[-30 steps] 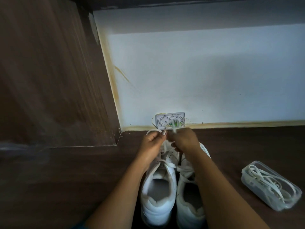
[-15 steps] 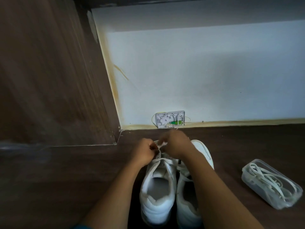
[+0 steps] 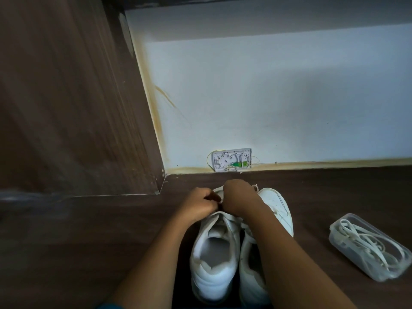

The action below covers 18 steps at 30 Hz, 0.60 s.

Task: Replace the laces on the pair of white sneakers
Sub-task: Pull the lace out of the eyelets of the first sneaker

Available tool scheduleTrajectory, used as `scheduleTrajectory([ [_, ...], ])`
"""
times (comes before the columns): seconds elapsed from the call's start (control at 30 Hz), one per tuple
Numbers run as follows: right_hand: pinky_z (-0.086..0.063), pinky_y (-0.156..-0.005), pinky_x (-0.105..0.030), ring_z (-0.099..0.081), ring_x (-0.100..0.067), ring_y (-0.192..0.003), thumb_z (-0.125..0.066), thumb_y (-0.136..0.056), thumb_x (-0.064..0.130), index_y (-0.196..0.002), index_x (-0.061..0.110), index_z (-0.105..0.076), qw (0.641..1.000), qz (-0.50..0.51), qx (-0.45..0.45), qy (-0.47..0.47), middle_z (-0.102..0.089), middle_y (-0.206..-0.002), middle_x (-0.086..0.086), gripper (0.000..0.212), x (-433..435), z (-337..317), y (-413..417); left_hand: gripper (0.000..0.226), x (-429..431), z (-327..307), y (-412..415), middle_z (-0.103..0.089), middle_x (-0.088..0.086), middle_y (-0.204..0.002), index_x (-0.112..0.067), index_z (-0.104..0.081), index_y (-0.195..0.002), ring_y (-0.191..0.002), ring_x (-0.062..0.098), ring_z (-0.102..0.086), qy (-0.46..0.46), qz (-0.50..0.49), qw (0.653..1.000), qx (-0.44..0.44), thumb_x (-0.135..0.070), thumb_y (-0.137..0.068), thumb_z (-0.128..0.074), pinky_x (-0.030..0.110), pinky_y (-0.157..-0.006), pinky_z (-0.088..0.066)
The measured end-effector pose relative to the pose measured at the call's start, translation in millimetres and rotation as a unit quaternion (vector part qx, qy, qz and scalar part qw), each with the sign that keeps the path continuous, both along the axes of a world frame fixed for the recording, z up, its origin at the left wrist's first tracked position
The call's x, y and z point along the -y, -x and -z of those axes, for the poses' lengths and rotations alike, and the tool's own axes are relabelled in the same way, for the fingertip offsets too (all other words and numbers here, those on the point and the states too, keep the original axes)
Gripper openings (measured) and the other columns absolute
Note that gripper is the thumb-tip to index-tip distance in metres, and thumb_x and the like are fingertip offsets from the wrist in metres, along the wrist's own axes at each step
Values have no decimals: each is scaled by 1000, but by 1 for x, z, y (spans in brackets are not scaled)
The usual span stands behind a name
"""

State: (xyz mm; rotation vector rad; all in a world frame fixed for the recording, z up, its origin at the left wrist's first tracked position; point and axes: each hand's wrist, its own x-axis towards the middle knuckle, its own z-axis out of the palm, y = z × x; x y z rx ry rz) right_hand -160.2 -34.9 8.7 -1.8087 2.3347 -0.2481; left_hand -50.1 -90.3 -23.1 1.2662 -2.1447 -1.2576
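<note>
My left hand [image 3: 198,205] and right hand [image 3: 239,196], fingers curled, pinch the lace [image 3: 256,188] over one sneaker [image 3: 214,264] near the floor's [image 3: 334,197] far edge.

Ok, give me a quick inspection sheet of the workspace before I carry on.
Surface: dark wood floor.
Job's things: white sneakers side by side, heels toward camera; lace at their toe end; spare laces coiled in clear box, to the right.
Clutter: nothing seen.
Grippers: left hand and right hand close together, both curled on the lace.
Cables: thin wire looping from open wall box.
Surroundings: white wall; wood panel on the left.
</note>
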Motion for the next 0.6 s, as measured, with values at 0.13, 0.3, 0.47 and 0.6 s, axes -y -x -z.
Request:
scheduleTrajectory([
  [0.13,-46,-86,-32,-58,-31,-107,-49,-88,9,-103,1,-62,999,39,7,12,-61,-115,-18,21,2,-1,11,18,-1,-1,1,-57,1,-78,-15,-64,-90,-68,12,-52,10,16,1000,4,-2,-78,-62,20,-57,-42],
  [0.3,-37,-74,-28,-52,-30,-102,-42,-89,-2,-106,-1,-59,961,163,113,195,-54,-115,-19,24,-7,-14,29,16,-3,-1,10,-64,-2,-71,-24,-70,-76,-62,9,-55,40,22,999,-2,-9,-70,-67,19,-58,-43],
  [0.47,-35,-68,-25,-54,-26,-85,-54,-85,5,-102,10,-55,912,194,190,308,-52,-105,-9,18,-6,-16,39,24,2,1,13,-55,-18,-63,-28,-68,-58,-73,18,-62,138,-24,990,15,-10,-72,-74,35,-78,-50],
  [0.6,-46,-62,-23,-65,-20,-75,-69,-79,29,-81,10,-63,984,119,127,41,-62,-74,-4,20,-8,-14,33,34,0,-12,21,-56,-15,-56,-26,-62,-55,-56,5,-51,104,-56,988,-98,-1,-76,-73,22,-63,-40],
])
